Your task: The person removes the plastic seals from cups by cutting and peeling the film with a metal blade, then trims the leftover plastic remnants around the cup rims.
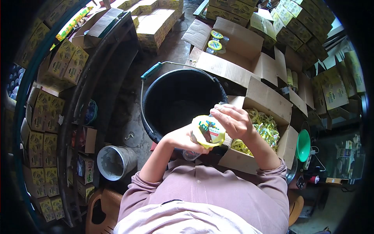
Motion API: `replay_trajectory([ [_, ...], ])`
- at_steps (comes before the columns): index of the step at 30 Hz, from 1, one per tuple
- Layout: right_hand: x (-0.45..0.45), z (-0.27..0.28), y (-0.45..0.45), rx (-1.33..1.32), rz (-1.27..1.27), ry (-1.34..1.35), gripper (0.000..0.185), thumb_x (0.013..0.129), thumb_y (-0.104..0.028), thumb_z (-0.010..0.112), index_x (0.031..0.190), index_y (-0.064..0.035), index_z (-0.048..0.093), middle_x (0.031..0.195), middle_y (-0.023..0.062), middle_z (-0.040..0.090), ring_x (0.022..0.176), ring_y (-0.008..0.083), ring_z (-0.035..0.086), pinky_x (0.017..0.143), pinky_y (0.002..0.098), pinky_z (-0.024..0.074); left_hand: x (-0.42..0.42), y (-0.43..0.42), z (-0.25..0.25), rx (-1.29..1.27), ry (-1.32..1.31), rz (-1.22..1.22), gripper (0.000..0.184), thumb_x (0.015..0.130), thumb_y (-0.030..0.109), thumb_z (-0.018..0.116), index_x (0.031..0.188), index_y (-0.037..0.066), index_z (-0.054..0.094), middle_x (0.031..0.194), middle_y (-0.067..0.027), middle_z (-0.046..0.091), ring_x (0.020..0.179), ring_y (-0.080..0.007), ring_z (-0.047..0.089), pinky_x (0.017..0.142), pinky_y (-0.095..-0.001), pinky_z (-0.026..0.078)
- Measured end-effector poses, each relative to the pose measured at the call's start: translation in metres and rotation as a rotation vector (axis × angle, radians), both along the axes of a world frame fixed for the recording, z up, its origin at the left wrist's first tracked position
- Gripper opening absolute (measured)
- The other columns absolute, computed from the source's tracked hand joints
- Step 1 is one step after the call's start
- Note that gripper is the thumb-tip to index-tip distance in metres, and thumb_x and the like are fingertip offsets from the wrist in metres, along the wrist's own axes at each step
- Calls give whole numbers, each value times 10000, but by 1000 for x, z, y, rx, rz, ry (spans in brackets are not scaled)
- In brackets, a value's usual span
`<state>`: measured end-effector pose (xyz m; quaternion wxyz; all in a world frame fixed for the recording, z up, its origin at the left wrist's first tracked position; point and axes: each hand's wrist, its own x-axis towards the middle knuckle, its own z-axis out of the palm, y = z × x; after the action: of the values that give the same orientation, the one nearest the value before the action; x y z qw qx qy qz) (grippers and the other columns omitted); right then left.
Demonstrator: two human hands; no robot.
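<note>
Okay, left hand [180, 136] curled round a yellow-edged pack [209, 131], right hand [235, 120] pinched (can't tell on what), box [243, 41] past the bucket [171, 91] part-filled.

Grey bucket [117, 163] on floor; round green item [303, 145] at right; yellow cartons [36, 150] stacked far left.

Forearms [157, 160] angled inward, left hand [182, 137] cupped, right hand [234, 121] close, fingers [230, 112] bent
</note>
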<state>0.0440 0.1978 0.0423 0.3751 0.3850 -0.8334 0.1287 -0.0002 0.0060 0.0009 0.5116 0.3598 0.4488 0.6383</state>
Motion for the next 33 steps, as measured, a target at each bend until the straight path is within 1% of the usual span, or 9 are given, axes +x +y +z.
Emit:
replay_trajectory([
  [5,-2,0,-6,-34,40,24,342,712,-90,643,1031,10,571,903,88,650,762,199,640,702,326,538,3,12,-13,440,-487,-347,379,673,193,702,947,-18,546,753,-84,589,668,-143,563,599,-256,467],
  [10,-5,-1,-1,-40,-14,32,367,704,-112,638,1042,12,562,868,88,649,765,203,636,700,325,537,-4,0,-8,127,-320,32,467,658,137,701,1045,-17,489,849,-113,592,703,-169,613,616,-261,512],
  [13,-8,7,-1,-33,-28,36,379,643,34,680,1000,48,552,785,130,632,711,240,643,637,339,536,-9,-3,9,105,64,377,623,637,98,720,1167,14,403,1012,-72,543,953,-135,541,817,-264,440],
  [15,-9,6,5,-34,-85,2,393,640,51,680,1014,27,562,777,115,636,692,227,637,628,323,528,-10,-3,15,70,56,438,661,640,86,717,1200,23,372,1063,-67,516,1036,-115,472,897,-261,374],
  [17,-10,-1,10,-8,-179,21,433,681,-104,630,1105,-38,578,768,54,620,716,160,616,677,299,525,-7,-3,17,69,164,498,673,649,101,717,1206,15,350,1075,-80,512,1026,-129,481,902,-268,374],
  [20,-10,-1,8,45,-184,38,443,681,-101,625,1117,-50,577,756,42,620,724,152,612,679,288,522,-1,4,11,91,371,619,600,634,102,710,1139,5,402,969,-98,562,916,-145,548,837,-275,426],
  [23,-10,-1,7,47,-164,45,456,678,-101,624,1128,-49,573,738,36,619,735,148,611,685,282,520,5,12,14,-20,491,608,630,586,114,759,1117,18,435,994,-55,535,929,-112,516,834,-254,413],
  [28,-7,0,8,64,-111,74,400,690,-104,631,1075,-13,570,820,59,646,747,163,623,697,303,533,3,9,14,123,351,523,495,610,92,722,1040,16,489,947,-54,553,876,-115,527,819,-255,424],
  [33,-4,2,4,45,-66,38,418,680,-128,654,1070,-7,567,851,72,647,742,177,630,713,311,536,7,3,18,-37,191,260,471,629,89,706,1040,30,483,938,-41,552,864,-104,521,790,-259,431],
])
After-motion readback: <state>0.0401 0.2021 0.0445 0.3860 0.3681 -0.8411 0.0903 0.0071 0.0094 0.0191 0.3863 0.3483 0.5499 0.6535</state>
